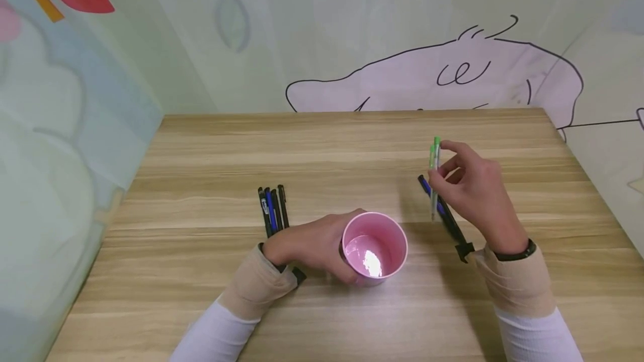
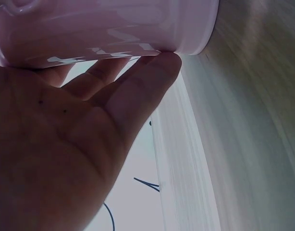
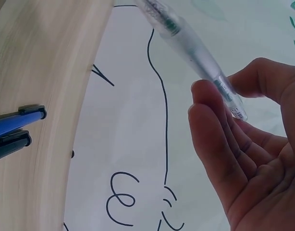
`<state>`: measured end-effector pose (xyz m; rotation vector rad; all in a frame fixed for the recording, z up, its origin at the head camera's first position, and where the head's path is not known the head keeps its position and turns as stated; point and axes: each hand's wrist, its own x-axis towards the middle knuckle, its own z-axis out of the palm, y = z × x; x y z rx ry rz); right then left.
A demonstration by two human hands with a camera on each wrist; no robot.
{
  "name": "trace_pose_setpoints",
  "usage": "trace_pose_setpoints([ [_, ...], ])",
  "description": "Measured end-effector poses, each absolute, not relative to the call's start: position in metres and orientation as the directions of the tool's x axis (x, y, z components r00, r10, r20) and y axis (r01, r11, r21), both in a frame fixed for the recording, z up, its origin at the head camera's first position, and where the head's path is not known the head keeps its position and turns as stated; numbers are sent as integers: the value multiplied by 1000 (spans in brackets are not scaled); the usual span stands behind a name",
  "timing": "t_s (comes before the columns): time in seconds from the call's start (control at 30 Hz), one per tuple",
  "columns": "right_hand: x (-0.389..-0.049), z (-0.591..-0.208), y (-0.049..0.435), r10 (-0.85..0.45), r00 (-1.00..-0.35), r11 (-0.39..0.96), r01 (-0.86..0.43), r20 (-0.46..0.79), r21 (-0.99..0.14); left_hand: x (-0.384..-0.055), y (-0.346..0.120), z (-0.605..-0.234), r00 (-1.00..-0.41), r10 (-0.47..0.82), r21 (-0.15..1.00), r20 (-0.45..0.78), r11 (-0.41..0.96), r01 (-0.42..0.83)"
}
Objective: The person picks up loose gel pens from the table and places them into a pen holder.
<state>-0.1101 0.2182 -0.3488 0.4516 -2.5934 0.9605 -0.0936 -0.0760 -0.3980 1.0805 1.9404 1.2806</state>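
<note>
A pink cup [image 1: 374,247] stands mouth up near the middle of the table. My left hand [image 1: 322,244] grips it from the left, thumb on the near side and fingers round the far side. The left wrist view shows the shiny wall of the cup [image 2: 114,29] against the fingers of that hand [image 2: 90,125]. To the right of the cup, my right hand [image 1: 473,183] pinches a clear pen with a green clip [image 1: 435,177], held nearly upright above the table. In the right wrist view, the clear pen [image 3: 200,60] sits between thumb and fingertips.
Several black and blue pens [image 1: 274,208] lie side by side left of the cup, partly behind my left wrist. Under my right hand lie a blue pen [image 1: 424,184] and a black pen [image 1: 455,228]. A wall with drawings [image 1: 432,82] rises behind the table [image 1: 302,155].
</note>
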Motion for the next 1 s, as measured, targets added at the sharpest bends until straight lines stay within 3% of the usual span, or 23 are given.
trace_pose_setpoints([
  [1.0,-107,-346,213,-195,-829,651,-509,524,-563,-93,-76,-399,-511,860,933,-17,198,301],
])
